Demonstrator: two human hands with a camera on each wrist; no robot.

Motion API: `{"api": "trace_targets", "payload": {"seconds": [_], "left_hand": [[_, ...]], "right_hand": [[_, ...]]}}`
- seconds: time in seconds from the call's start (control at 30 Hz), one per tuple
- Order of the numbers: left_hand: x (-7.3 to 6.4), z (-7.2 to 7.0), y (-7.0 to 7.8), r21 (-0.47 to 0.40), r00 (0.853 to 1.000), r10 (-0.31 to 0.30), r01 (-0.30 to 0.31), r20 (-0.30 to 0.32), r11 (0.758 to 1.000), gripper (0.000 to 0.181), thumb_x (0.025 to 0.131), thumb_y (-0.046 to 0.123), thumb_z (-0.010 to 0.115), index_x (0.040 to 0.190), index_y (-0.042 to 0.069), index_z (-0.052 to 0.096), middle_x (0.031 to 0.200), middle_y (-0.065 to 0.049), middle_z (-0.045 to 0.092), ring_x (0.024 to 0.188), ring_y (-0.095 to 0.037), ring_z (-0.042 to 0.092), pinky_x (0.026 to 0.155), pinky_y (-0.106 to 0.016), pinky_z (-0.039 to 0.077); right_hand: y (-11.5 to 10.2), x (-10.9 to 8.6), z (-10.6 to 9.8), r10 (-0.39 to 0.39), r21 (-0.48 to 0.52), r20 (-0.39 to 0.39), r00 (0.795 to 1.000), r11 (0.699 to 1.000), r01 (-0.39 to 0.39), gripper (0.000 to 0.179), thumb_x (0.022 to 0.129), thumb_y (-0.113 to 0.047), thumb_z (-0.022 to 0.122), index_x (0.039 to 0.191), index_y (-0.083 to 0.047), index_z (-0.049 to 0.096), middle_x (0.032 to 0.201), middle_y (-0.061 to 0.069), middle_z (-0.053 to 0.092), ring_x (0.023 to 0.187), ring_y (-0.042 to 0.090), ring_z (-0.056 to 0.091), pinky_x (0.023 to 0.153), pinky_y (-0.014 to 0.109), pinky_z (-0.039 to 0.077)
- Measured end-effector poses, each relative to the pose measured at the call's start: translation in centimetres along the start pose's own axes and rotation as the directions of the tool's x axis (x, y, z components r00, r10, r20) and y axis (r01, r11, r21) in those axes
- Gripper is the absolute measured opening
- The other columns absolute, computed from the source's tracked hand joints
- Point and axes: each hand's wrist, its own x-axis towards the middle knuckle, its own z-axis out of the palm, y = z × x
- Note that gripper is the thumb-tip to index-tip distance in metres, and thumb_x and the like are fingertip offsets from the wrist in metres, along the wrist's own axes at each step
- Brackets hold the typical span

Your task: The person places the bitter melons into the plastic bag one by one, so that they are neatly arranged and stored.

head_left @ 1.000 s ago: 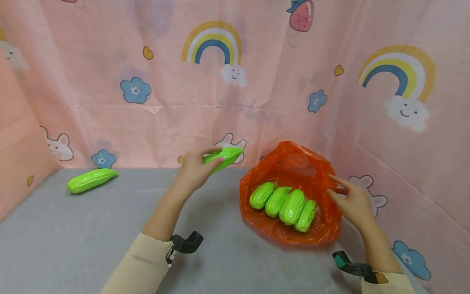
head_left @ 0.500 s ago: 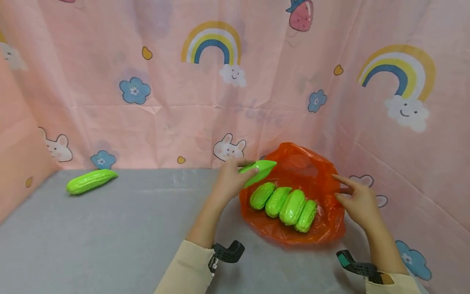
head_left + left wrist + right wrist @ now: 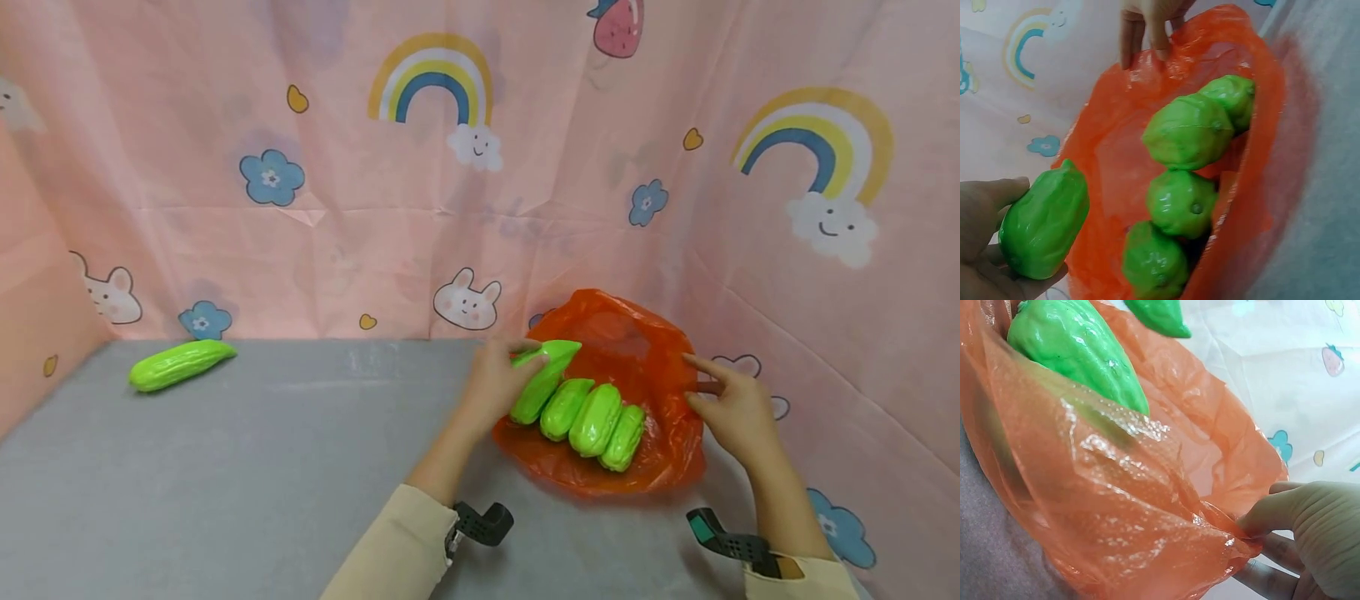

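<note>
My left hand (image 3: pixel 495 382) grips a glossy, ridged green bitter melon (image 3: pixel 558 357) by its sides, over the left part of an orange plastic bag (image 3: pixel 652 333). In the left wrist view this bitter melon (image 3: pixel 1047 219) lies between thumb and fingers, apart from those inside. Several more bitter melons (image 3: pixel 596 419) lie side by side in the wide-mouthed bag. On the bag's right side, my right hand (image 3: pixel 738 408) pinches the rim. The right wrist view shows thumb and fingers of the right hand (image 3: pixel 1329 531) on the gathered plastic (image 3: pixel 1229 528).
Another bitter melon (image 3: pixel 182 365) lies at the far left of the grey tabletop (image 3: pixel 300 467), near the back. A pink printed curtain (image 3: pixel 360 183) hangs behind the table and along its sides, close to the bag on the right.
My left hand has carried the bitter melon rightward and slightly down, from left of the bag to over its opening. The right hand has shifted slightly right, still holding the rim.
</note>
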Motion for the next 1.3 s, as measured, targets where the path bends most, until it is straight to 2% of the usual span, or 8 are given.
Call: {"api": "trace_targets", "payload": {"seconds": [0.13, 0.37, 0.6, 0.77, 0.97, 1.17, 1.3], "left_hand": [[-0.2, 0.8, -0.3, 0.018, 1.000, 0.015, -0.015, -0.018, 1.000, 0.028, 0.095, 0.026, 0.071, 0.117, 0.009, 0.076, 0.116, -0.005, 0.075, 0.109, -0.022, 0.068, 0.096, -0.039, 0.056], [-0.8, 3.0, -1.1, 0.051, 0.998, -0.001, 0.005, -0.064, 0.999, 0.028, 0.094, 0.025, 0.072, 0.119, 0.011, 0.075, 0.119, -0.004, 0.075, 0.114, -0.022, 0.067, 0.101, -0.039, 0.054], [-0.8, 4.0, -1.5, 0.121, 0.988, 0.045, -0.027, -0.147, 0.992, 0.029, 0.093, 0.022, 0.074, 0.119, 0.010, 0.075, 0.118, -0.004, 0.075, 0.114, -0.023, 0.068, 0.103, -0.039, 0.053], [-0.8, 4.1, -1.2, 0.137, 0.997, -0.006, 0.016, -0.078, 0.990, 0.034, 0.098, 0.028, 0.067, 0.126, 0.010, 0.072, 0.124, -0.005, 0.072, 0.118, -0.023, 0.066, 0.105, -0.040, 0.053], [-0.5, 4.1, -0.7, 0.157, 1.000, -0.013, 0.014, -0.006, 0.987, 0.035, 0.104, 0.023, 0.050, 0.127, 0.006, 0.071, 0.129, -0.008, 0.069, 0.124, -0.023, 0.063, 0.106, -0.041, 0.052], [-0.6, 3.8, -0.6, 0.189, 0.998, -0.016, 0.003, 0.065, 0.982, 0.035, 0.099, 0.017, 0.056, 0.131, 0.006, 0.068, 0.135, -0.009, 0.065, 0.126, -0.024, 0.060, 0.108, -0.040, 0.051], [-0.8, 3.8, -0.5, 0.173, 0.997, -0.004, -0.011, 0.083, 0.985, 0.032, 0.098, 0.018, 0.062, 0.128, 0.009, 0.070, 0.133, -0.008, 0.065, 0.125, -0.023, 0.061, 0.107, -0.040, 0.052]], "right_hand": [[0.0, -0.1, 0.0, 0.005, 0.003, 0.001, 1.000, 1.000, -0.005, 0.052, 0.091, -0.002, 0.067, 0.142, 0.000, 0.056, 0.122, 0.035, 0.065, 0.107, 0.053, 0.066, 0.070, 0.043, 0.063], [-0.1, -0.1, 0.0, 0.017, 0.005, -0.004, 1.000, 1.000, -0.017, 0.053, 0.092, -0.003, 0.067, 0.144, -0.001, 0.054, 0.123, 0.035, 0.064, 0.108, 0.053, 0.065, 0.070, 0.043, 0.063], [-0.5, 0.0, 0.1, 0.025, -0.005, 0.017, 1.000, 1.000, -0.025, 0.055, 0.093, -0.006, 0.067, 0.145, -0.001, 0.053, 0.123, 0.035, 0.065, 0.109, 0.054, 0.065, 0.073, 0.047, 0.063], [-0.6, 0.1, 0.1, 0.043, 0.006, 0.035, 0.998, 0.999, -0.043, 0.056, 0.093, -0.007, 0.066, 0.147, -0.002, 0.051, 0.128, 0.036, 0.061, 0.112, 0.055, 0.063, 0.076, 0.051, 0.062], [-0.5, 0.0, 0.1, 0.033, 0.000, 0.018, 0.999, 0.999, -0.033, 0.055, 0.093, -0.007, 0.067, 0.146, -0.001, 0.052, 0.126, 0.035, 0.063, 0.110, 0.055, 0.064, 0.075, 0.050, 0.062], [-0.3, 0.0, 0.2, 0.034, 0.001, 0.021, 0.999, 0.999, -0.034, 0.056, 0.093, -0.009, 0.068, 0.146, -0.002, 0.052, 0.126, 0.035, 0.063, 0.110, 0.055, 0.064, 0.075, 0.050, 0.062], [-0.1, 0.0, 0.2, 0.032, 0.002, 0.020, 0.999, 0.999, -0.032, 0.056, 0.093, -0.009, 0.069, 0.146, -0.002, 0.052, 0.125, 0.035, 0.064, 0.110, 0.055, 0.064, 0.075, 0.049, 0.062]]}}
